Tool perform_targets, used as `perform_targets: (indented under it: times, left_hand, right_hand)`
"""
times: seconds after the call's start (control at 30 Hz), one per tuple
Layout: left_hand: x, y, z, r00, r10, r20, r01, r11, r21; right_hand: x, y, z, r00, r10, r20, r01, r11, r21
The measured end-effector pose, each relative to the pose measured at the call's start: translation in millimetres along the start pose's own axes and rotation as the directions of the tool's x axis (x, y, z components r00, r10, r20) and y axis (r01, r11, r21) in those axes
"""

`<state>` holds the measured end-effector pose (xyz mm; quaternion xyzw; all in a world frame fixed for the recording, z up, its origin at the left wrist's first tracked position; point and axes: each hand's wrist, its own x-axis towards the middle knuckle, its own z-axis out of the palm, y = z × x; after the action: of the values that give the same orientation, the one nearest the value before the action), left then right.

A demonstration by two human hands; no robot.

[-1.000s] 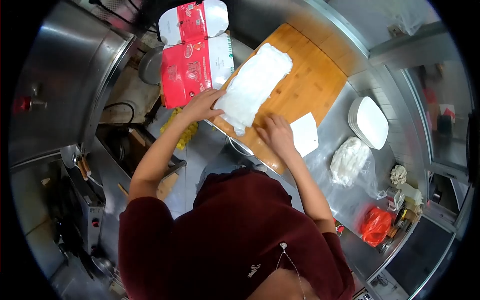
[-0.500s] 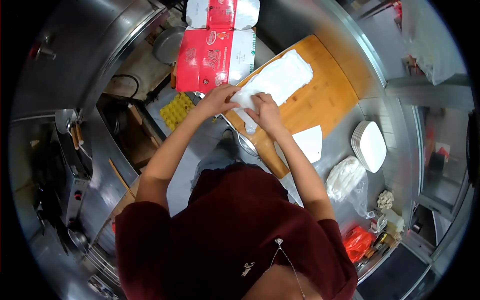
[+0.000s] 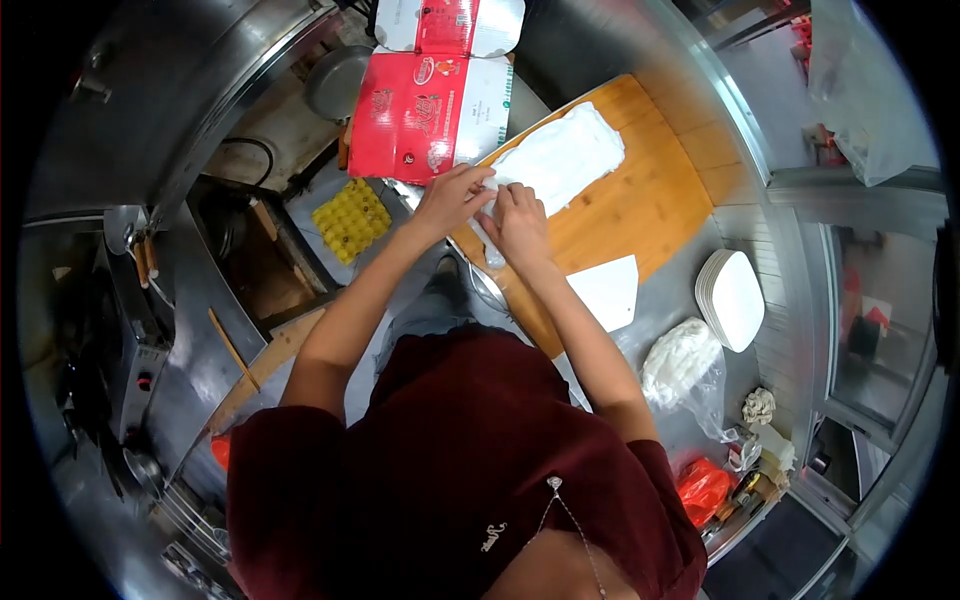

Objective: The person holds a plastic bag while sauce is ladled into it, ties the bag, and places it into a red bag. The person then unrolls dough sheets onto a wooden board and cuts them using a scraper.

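A long white slab, seemingly in thin plastic, lies across the wooden cutting board. My left hand is at its near end, with thumb and fingers pinched together on the white wrapping. Close beside it, my right hand has its fingers curled down on the same end. A clear loose flap of the plastic hangs below the right hand at the board's edge. My fingertips partly hide what they grip. A flat white sheet with a small hole lies at the board's near right corner.
A red and white carton stands left of the board. A yellow egg tray is lower left. On the steel counter to the right are stacked white plates, a plastic bag with something white and a red bag.
My hands have come closer together at the slab's near end, and the right fingers have curled in more. The whole view has shifted slightly.
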<state>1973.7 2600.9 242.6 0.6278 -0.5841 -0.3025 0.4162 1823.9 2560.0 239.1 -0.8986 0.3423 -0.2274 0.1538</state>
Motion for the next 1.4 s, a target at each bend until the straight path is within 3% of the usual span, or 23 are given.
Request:
perform_targets:
  times: [0.13,0.23,0.33,0.43,0.53,0.67,0.77,0.87,1.07,1.4]
  left_hand:
    - [4,-10,20,0.987,-0.149,-0.051,0.125,0.937,-0.325]
    - [-3,-29,33,0.971,-0.204,-0.128,0.098,0.819,-0.565]
    - [-9,-29,35,0.907,-0.400,-0.133,0.283,0.813,-0.510]
    - [-8,-24,31,0.885,-0.464,-0.049,0.361,0.747,-0.558]
    - [-7,-27,29,0.938,-0.343,-0.039,0.285,0.835,-0.471]
    - [-7,-26,33,0.959,-0.279,-0.047,0.222,0.844,-0.488]
    - [-9,-25,35,0.964,-0.260,-0.064,0.198,0.853,-0.482]
    - [-9,-21,32,0.970,-0.239,-0.041,0.187,0.846,-0.499]
    - [-10,-18,26,0.970,-0.240,0.022,0.217,0.826,-0.521]
    - [-14,-10,25,0.974,-0.227,0.015,0.197,0.809,-0.553]
  right_hand:
    - [4,3,1,0.988,0.152,0.024,-0.153,0.983,0.102]
    - [5,6,1,0.969,0.246,0.033,-0.247,0.944,0.220]
    - [5,7,3,0.974,0.226,0.008,-0.221,0.941,0.255]
    - [4,9,5,0.979,0.204,-0.009,-0.194,0.944,0.266]
    - [4,20,6,0.973,0.216,0.083,-0.232,0.902,0.364]
    - [3,26,0,0.937,0.299,0.181,-0.347,0.732,0.587]
    - [2,35,6,0.938,0.285,0.195,-0.338,0.640,0.690]
    - [3,37,1,0.861,0.352,0.368,-0.503,0.473,0.723]
    - [5,33,-8,0.779,0.386,0.494,-0.603,0.248,0.758]
    - [-1,16,-8,0.811,0.442,0.383,-0.537,0.301,0.788]
